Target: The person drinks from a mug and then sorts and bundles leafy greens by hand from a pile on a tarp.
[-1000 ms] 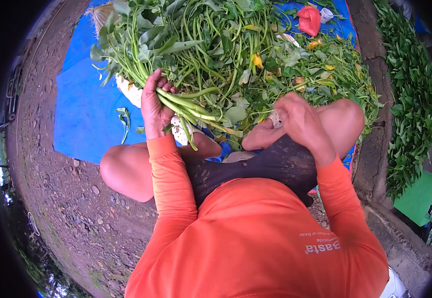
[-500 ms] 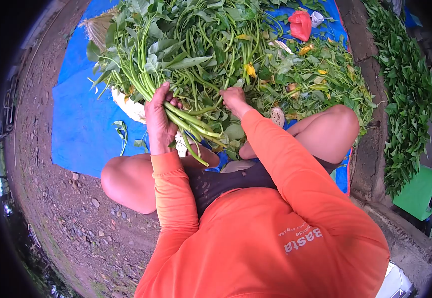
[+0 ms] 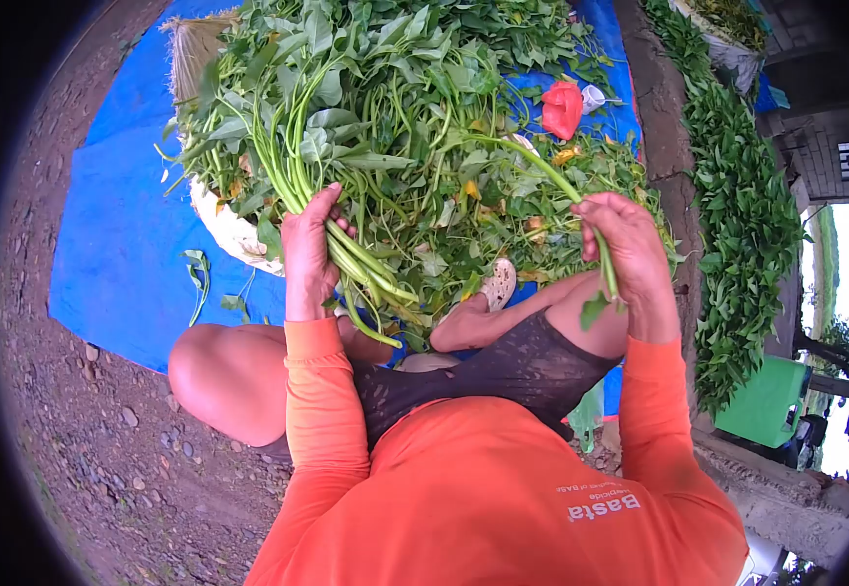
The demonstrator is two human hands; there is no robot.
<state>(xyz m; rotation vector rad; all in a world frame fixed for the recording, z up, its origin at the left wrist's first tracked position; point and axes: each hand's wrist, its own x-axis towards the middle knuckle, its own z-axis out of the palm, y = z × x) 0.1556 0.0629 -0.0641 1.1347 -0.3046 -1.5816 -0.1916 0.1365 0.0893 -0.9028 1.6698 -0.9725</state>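
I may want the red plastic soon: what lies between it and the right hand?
In the head view, loose green leaves, with a yellow leaf among them, lie between the right hand and the red plastic.

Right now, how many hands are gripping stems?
2. The left hand grips a bundle of stems; the right hand, over the right knee, holds a long stem. No other hands show.

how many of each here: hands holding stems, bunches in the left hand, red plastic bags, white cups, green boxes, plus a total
Hands holding stems: 2 (left hand, right hand)
Bunch of stems in left hand: 1
Red plastic bag: 1
White cup: 1
Green box: 1
Total: 6
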